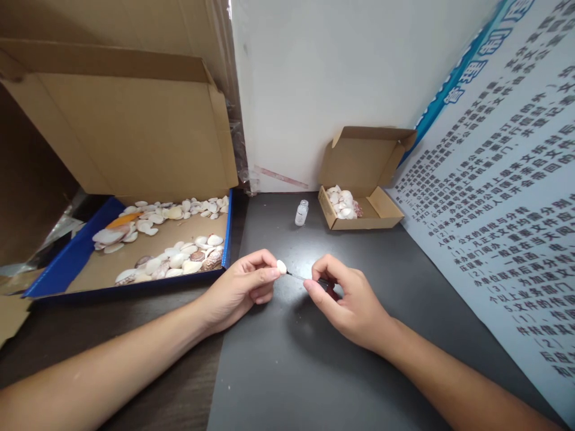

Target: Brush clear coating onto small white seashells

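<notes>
Between the thumb and fingertips of my left hand (247, 284) is a small white seashell (281, 267). My right hand (348, 296) is closed around the dark cap of a thin brush (295, 276), whose shaft points left. The dark brush tip meets the shell's right edge or lies just beside it; I cannot tell which. Beyond both hands, a small clear glass bottle (301, 213) with whitish contents and no cap stands upright on the dark grey mat.
At left, an open blue-edged cardboard box (179, 232) holds many shells in two groups. A smaller open cardboard box (366, 224) with a pile of white shells stands at back right. A white panel (314, 90) rises behind, and a printed poster (507, 239) slants along the right.
</notes>
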`<state>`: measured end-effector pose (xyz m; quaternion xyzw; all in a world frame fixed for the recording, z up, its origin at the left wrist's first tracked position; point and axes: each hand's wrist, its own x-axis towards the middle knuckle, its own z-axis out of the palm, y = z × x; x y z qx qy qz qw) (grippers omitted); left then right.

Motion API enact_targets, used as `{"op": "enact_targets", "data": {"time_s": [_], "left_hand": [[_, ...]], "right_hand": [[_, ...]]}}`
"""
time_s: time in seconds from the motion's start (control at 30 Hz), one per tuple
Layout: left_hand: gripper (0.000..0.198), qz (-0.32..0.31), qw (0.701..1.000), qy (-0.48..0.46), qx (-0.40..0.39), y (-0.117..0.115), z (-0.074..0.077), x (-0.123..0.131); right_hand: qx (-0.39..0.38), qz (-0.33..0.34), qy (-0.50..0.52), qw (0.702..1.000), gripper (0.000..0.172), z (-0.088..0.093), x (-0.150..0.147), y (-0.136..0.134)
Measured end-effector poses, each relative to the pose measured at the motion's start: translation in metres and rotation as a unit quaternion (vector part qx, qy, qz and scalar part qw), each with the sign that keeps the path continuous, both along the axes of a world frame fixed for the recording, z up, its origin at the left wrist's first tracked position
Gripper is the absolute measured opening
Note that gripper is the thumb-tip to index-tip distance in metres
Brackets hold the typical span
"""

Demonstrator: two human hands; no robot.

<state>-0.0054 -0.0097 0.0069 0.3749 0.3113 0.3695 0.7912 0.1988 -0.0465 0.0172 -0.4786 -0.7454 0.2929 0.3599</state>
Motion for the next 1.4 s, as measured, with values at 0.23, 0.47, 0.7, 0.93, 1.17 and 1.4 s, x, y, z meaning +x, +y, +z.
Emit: {"op": "enact_targets", "data": {"time_s": [0.23,0.47,0.7,0.93,1.17,1.4], "left_hand": [[0.019,0.000,1.000,0.000,0.001,0.0007,0.0002,0.0000],[0.020,0.004,1.000,0.003,-0.003,0.0009,0.0003,0.0005],[0.021,0.008,1.000,0.009,-0.003,0.0003,0.0012,0.0007],[0.019,0.004,1.000,-0.003,0.001,0.0011,0.0000,0.0008],[0.018,0.004,1.000,0.002,0.000,0.0011,-0.0005,0.0008],[0.018,-0.002,1.000,0.005,0.001,0.0012,0.0007,0.0002]], "right_hand": [[0.021,0.009,0.031,0.999,0.015,0.0006,0.0011,-0.0002],[-0.003,-0.006,0.004,1.000,0.016,0.0005,0.0009,0.0000],[0.014,0.009,0.032,0.999,0.014,0.0017,0.0010,-0.0004],[-0.013,-0.002,-0.001,1.000,0.016,0.0005,0.0002,0.0006],[0.014,0.004,0.026,1.000,0.014,0.0014,0.0011,-0.0007],[0.039,-0.009,0.044,0.998,0.012,0.0022,0.0015,-0.0011]]}}
